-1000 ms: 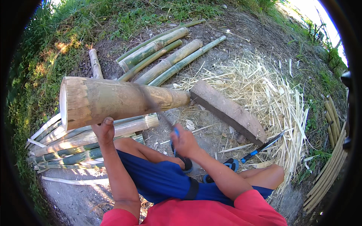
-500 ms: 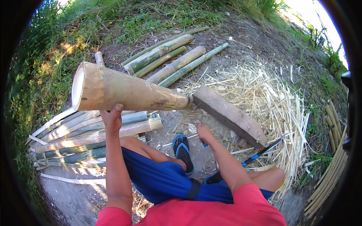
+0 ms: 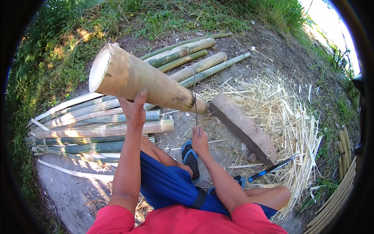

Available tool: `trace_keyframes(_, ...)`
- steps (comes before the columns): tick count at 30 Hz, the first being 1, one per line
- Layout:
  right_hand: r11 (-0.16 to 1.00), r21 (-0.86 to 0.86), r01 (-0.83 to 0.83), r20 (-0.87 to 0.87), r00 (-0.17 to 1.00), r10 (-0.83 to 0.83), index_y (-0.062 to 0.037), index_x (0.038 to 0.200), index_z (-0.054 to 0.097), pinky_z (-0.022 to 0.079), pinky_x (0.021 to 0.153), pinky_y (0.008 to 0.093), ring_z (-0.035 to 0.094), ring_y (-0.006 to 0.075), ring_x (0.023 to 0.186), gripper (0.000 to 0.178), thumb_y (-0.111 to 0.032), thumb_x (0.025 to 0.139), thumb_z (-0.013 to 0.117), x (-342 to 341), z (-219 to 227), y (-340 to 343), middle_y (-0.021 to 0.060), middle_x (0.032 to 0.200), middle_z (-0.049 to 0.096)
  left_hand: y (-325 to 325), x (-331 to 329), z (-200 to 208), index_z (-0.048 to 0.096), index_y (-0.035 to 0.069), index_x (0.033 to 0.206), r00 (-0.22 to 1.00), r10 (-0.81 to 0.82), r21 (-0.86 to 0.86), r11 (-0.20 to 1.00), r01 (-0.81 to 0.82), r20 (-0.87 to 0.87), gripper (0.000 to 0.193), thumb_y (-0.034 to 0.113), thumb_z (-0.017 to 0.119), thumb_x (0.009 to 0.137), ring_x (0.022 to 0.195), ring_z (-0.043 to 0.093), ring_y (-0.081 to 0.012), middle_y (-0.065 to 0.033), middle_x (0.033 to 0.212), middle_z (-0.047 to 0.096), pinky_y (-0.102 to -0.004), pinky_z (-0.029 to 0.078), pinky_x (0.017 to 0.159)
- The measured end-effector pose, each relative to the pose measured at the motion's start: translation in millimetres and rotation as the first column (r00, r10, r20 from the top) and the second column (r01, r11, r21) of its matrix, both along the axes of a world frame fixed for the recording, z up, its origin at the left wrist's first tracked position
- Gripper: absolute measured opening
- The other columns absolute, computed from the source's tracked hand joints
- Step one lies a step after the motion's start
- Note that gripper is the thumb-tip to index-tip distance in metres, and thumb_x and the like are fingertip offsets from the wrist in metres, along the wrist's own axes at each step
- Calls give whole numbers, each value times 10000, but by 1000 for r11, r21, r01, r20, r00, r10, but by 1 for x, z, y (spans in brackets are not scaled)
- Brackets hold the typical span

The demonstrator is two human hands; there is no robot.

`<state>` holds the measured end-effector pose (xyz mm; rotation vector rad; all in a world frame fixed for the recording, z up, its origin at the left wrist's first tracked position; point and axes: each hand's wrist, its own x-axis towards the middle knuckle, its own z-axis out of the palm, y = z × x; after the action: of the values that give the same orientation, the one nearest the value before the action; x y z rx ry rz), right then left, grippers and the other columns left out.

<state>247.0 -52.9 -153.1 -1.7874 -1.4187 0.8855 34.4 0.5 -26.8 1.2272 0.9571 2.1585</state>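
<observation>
My left hand (image 3: 133, 111) is wrapped round the underside of a thick tan bamboo pole (image 3: 146, 82), thumb on the near side. The pole slopes from its pale cut end at the upper left down to its narrower far end at the right, beside a wooden block (image 3: 243, 126). In my right fist (image 3: 200, 139) is a knife (image 3: 195, 87), its thin dark blade upright and seen edge-on. The blade crosses the pole near the dark ring close to the far end; I cannot tell how deep it sits. The fist covers most of the handle.
Split and whole bamboo lengths (image 3: 97, 130) lie at the left, more bamboo poles (image 3: 183, 50) behind. Pale shavings (image 3: 288, 113) spread round the block at the right. A saw with a blue handle (image 3: 265, 171) lies near my knee. Thin canes (image 3: 331, 199) are stacked far right.
The pole has shifted right and tilts more steeply, its wide end higher. My right hand has moved left and up, bringing the knife blade across the pole.
</observation>
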Motion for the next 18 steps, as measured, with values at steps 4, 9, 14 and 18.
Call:
trace_keyframes(4,931,237,-277,5,959,284,22,1021,552,448,768,551,600,509,885,421,-376,1048,419,13,-18,0,300,900,627,6,-5,-1,348,49,1440,994,-43,19,999,41,100,813,266,767,778,1241,473,-219,-95,1354,474,-391,356,1089)
trace_keyframes(9,995,-24,-100,32,994,101,20,1050,595,459,832,537,608,497,955,470,-407,1050,401,32,-38,1,316,934,631,2,-15,-7,326,41,1445,997,-43,-21,999,44,65,811,255,755,791,1235,477,-217,-101,1354,472,-382,354,1087)
trace_keyframes(14,989,-57,-135,6,991,135,19,1058,621,468,860,517,616,478,981,499,-421,1052,387,38,-20,22,321,892,634,-6,3,-4,303,-4,1447,997,60,-45,997,-57,52,839,224,769,788,1213,491,-235,-139,1345,475,-381,373,1069)
trace_keyframes(18,945,88,-316,2,948,317,17,1029,594,466,844,523,604,491,973,481,-418,1050,389,11,5,-8,320,864,626,-7,17,5,282,-11,1458,992,79,-27,997,-77,96,842,199,760,798,1220,486,-234,-145,1355,465,-376,372,1071)
